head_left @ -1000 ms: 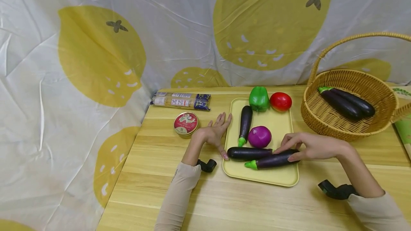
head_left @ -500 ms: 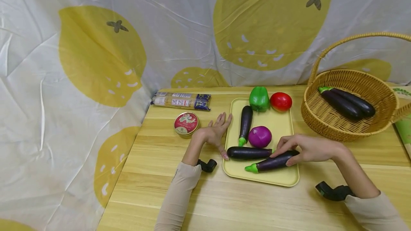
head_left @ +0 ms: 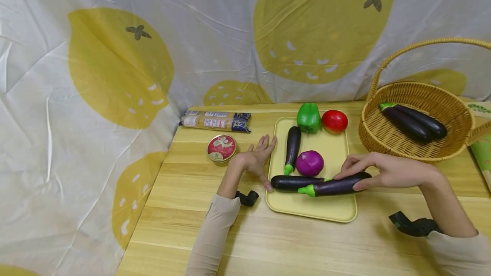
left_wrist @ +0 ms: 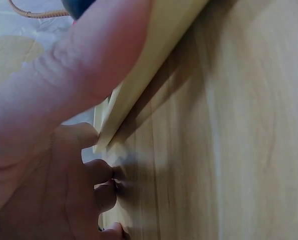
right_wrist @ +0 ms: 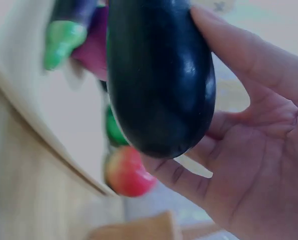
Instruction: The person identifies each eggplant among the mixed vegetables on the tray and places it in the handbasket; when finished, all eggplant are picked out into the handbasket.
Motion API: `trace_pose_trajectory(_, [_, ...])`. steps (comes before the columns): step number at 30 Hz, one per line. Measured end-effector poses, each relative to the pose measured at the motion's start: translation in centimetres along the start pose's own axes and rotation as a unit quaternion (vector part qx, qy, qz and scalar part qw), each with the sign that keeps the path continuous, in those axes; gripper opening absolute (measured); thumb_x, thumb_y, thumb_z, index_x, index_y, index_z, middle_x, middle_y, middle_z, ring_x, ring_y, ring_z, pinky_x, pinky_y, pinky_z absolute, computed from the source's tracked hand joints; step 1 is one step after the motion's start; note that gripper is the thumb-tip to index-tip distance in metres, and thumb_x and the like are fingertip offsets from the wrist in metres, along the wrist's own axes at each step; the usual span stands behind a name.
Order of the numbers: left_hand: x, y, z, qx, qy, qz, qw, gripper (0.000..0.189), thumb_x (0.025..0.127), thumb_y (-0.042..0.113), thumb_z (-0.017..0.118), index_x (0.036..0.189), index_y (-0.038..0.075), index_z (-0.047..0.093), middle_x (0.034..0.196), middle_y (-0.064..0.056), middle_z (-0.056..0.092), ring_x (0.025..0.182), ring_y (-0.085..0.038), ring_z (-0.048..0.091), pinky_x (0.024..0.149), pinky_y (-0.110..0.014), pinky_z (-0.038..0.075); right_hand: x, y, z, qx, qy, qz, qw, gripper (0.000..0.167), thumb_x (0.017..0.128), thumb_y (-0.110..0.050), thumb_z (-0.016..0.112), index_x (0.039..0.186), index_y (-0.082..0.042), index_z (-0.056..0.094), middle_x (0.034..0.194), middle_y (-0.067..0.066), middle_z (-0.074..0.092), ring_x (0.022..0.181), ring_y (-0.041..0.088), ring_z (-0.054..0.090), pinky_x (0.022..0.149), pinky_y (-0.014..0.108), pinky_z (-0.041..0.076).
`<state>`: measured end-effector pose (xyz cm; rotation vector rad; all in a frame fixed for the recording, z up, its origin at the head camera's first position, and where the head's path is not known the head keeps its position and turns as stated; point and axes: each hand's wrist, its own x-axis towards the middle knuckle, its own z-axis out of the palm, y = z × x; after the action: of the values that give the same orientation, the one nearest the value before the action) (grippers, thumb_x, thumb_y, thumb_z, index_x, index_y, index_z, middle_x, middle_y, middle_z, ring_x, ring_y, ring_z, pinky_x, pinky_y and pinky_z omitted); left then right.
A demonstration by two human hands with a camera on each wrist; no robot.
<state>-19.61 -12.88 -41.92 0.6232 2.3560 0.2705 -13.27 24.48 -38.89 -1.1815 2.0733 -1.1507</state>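
In the head view my right hand (head_left: 387, 170) grips an eggplant (head_left: 341, 185) by its thick end, over the right part of the yellow tray (head_left: 330, 213). The same eggplant (right_wrist: 161, 75) fills the middle of the right wrist view, between thumb and fingers. Its green stem end points left, in front of a second eggplant (head_left: 293, 183) lying crosswise on the tray. My left hand (head_left: 256, 160) has its fingers spread at the tray's left edge. A third eggplant (head_left: 293, 148) and a purple onion (head_left: 310, 163) lie on the tray.
A green bell pepper (head_left: 308, 117) and a red tomato (head_left: 335, 121) sit at the tray's far end. On the right stands a wicker basket (head_left: 374, 142) with two eggplants (head_left: 412, 125) inside. To the left are a round red tin (head_left: 222, 148) and a clear noodle packet (head_left: 215, 121).
My right hand has raised the eggplant off the tray and shifted it right and slightly away from me. The left hand stays at the tray's edge.
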Motion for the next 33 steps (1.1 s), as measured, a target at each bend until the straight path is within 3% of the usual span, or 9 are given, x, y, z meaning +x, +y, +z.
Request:
trace_pose_trajectory(7, [0.0,-0.2,0.1,0.000,0.002,-0.002,1.0000,0.160,0.063,0.045,0.099,0.163,0.016,-0.022,0.169,-0.016,-0.029,0.159,-0.026,-0.026,0.132,-0.054,-0.004,-2.3,-1.7,-2.6,-0.094,0.123,0.047,0.9868,0.041,0.096,-0.007,0.072,0.133,-0.024,0.071,0.127,-0.008,0.066,0.114,0.005,0.058,0.088,0.019,0.049])
trace_pose_trajectory(14, [0.1,-0.3,0.1,0.004,0.002,0.003,1.0000,0.161,0.063,0.045,0.099,0.163,0.015,-0.023,0.169,-0.017,-0.029,0.159,-0.027,-0.026,0.132,-0.055,-0.004,-4.3,-1.5,-4.8,-0.141,0.262,0.159,0.9413,0.042,0.097,-0.008,0.072,0.136,-0.022,0.071,0.129,-0.015,0.060,0.110,-0.001,0.049,0.069,0.020,0.041])
trace_pose_trajectory(18, [0.2,-0.3,0.1,0.007,0.001,0.006,1.0000,0.160,0.064,0.045,0.099,0.163,0.015,-0.023,0.169,-0.017,-0.030,0.159,-0.027,-0.026,0.132,-0.055,-0.004,-5.2,-0.8,-5.6,-0.149,0.299,0.213,0.9180,0.043,0.099,-0.015,0.070,0.142,-0.024,0.066,0.123,-0.015,0.058,0.098,-0.001,0.047,0.062,0.025,0.037])
trace_pose_trajectory(21, [0.2,-0.3,0.1,0.002,-0.001,0.009,1.0000,0.159,0.065,0.045,0.098,0.163,0.015,-0.023,0.169,-0.017,-0.030,0.159,-0.028,-0.026,0.132,-0.055,-0.004,-5.4,-0.2,-6.0,-0.144,0.304,0.255,0.9064,0.046,0.102,-0.024,0.068,0.147,-0.024,0.061,0.131,-0.003,0.057,0.100,-0.003,0.044,0.066,0.021,0.040])
trace_pose_trajectory(24, [0.1,-0.3,0.1,-0.004,-0.002,0.010,0.9999,0.159,0.065,0.045,0.098,0.163,0.015,-0.024,0.168,-0.016,-0.031,0.159,-0.027,-0.027,0.132,-0.055,-0.005,-5.5,0.1,-6.2,-0.105,0.299,0.281,0.9058,0.050,0.103,-0.030,0.065,0.152,-0.023,0.055,0.155,0.020,0.048,0.140,0.017,0.044,0.096,0.040,0.051])
trace_pose_trajectory(27, [0.1,-0.3,0.1,-0.004,-0.001,0.009,1.0000,0.159,0.065,0.046,0.098,0.163,0.016,-0.024,0.168,-0.016,-0.031,0.159,-0.027,-0.027,0.132,-0.054,-0.006,-5.4,0.4,-6.3,-0.085,0.303,0.295,0.9023,0.053,0.104,-0.034,0.063,0.155,-0.023,0.051,0.163,0.036,0.030,0.151,0.053,0.025,0.101,0.037,0.047])
trace_pose_trajectory(28, [0.1,-0.3,0.1,-0.003,-0.001,0.008,1.0000,0.160,0.064,0.046,0.098,0.163,0.016,-0.024,0.168,-0.016,-0.031,0.159,-0.027,-0.027,0.132,-0.054,-0.006,-5.5,0.5,-6.3,-0.077,0.306,0.297,0.9014,0.053,0.105,-0.034,0.062,0.155,-0.024,0.050,0.163,0.039,0.025,0.150,0.061,0.021,0.101,0.034,0.047])
trace_pose_trajectory(30, [0.1,-0.4,0.1,0.001,0.001,0.007,1.0000,0.160,0.064,0.046,0.098,0.163,0.016,-0.024,0.168,-0.016,-0.031,0.159,-0.027,-0.027,0.132,-0.054,-0.005,-5.5,0.9,-6.3,-0.083,0.316,0.303,0.8955,0.054,0.104,-0.036,0.062,0.155,-0.026,0.049,0.162,0.039,0.027,0.133,0.048,0.043,0.076,0.020,0.041])
trace_pose_trajectory(33, [0.2,-0.4,0.1,0.003,0.001,0.006,1.0000,0.161,0.064,0.047,0.098,0.163,0.017,-0.025,0.168,-0.016,-0.031,0.158,-0.027,-0.027,0.132,-0.054,-0.005,-5.5,1.3,-6.1,-0.086,0.327,0.307,0.8895,0.054,0.104,-0.038,0.062,0.155,-0.029,0.049,0.160,0.039,0.031,0.092,0.028,0.046,0.058,0.026,0.031])
